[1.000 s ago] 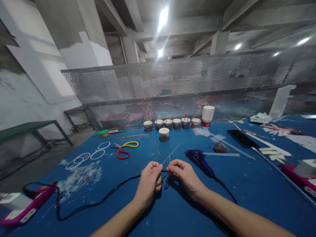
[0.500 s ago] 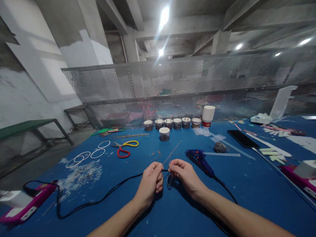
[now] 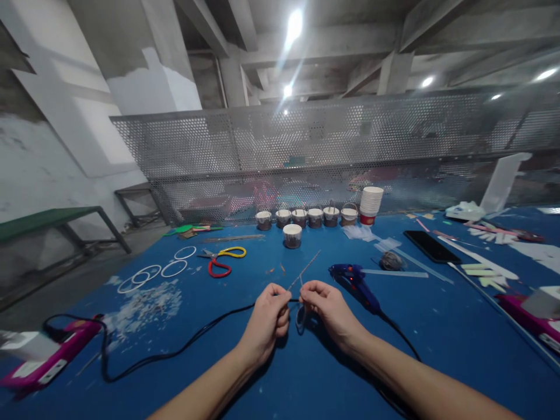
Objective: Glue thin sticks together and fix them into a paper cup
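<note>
The left hand (image 3: 268, 318) pinches a thin twisted strand (image 3: 308, 266) above the blue counter (image 3: 280, 392). The right hand (image 3: 330, 309) pinches grey cord (image 3: 300, 332), looped below.

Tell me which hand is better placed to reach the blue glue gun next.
Right, probably: the glue gun lies beside the right hand, though that hand pinches a gray strand; the left hand is farther.

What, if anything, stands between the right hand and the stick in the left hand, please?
Nothing visible does: the right hand is close beside the stick, with grey thread reaching up to it. The black cord only shows behind the gap.
</note>
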The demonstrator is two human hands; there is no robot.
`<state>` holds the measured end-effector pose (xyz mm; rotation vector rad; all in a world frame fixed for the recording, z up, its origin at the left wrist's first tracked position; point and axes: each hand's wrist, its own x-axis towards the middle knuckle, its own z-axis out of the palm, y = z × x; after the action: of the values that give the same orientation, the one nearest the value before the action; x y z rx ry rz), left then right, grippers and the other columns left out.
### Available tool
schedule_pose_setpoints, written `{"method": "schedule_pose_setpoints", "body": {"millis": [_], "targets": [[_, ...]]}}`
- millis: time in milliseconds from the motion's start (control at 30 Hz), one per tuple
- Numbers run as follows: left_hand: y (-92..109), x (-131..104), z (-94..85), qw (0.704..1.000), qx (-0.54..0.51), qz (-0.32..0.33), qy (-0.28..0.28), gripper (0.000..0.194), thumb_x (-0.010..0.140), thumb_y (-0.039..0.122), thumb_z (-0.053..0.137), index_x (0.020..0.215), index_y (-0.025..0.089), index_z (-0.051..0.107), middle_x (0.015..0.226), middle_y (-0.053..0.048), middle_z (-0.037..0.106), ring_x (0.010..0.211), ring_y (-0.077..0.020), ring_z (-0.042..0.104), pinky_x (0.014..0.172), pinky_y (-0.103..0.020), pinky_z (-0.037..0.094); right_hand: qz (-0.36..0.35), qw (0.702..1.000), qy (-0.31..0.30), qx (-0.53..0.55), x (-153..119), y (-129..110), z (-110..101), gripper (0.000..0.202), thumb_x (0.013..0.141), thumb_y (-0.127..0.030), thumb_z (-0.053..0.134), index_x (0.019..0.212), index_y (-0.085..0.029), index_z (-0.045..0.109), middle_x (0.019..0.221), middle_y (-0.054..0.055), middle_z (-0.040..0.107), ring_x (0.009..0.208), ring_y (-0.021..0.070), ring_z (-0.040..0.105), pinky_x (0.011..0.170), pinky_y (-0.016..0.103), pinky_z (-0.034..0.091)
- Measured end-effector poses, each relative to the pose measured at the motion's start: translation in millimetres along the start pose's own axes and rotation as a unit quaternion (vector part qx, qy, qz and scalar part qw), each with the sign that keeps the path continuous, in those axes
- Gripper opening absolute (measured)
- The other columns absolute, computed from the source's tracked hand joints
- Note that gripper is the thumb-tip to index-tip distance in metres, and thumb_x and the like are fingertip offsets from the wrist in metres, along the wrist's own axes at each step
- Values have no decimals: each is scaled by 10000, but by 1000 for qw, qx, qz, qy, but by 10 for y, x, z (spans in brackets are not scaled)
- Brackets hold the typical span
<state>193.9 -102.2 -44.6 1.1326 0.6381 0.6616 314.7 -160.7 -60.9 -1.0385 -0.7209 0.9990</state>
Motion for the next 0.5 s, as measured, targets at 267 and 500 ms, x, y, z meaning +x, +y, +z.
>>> {"method": "schedule_pose_setpoints", "body": {"millis": [267, 500], "targets": [[-20, 21, -23, 1000, 13, 12, -9, 393, 680, 501, 639, 691, 217, 369, 399, 144, 245, 350, -23, 118, 349, -148, 107, -3, 1000, 9, -3, 13, 14, -8, 142, 644, -273, 698, 657, -154, 621, 588, -15, 580, 523, 87, 439, 524, 220, 323], [-6, 28, -29, 1000, 11, 7, -6, 378, 679, 503, 639, 685, 183, 439, 456, 131, 219, 375, -15, 120, 360, -148, 90, -2, 1000, 8, -5, 7, 13, -9, 135, 656, -277, 695, 656, -163, 623, 598, -12, 583, 538, 97, 458, 543, 227, 336]]}}
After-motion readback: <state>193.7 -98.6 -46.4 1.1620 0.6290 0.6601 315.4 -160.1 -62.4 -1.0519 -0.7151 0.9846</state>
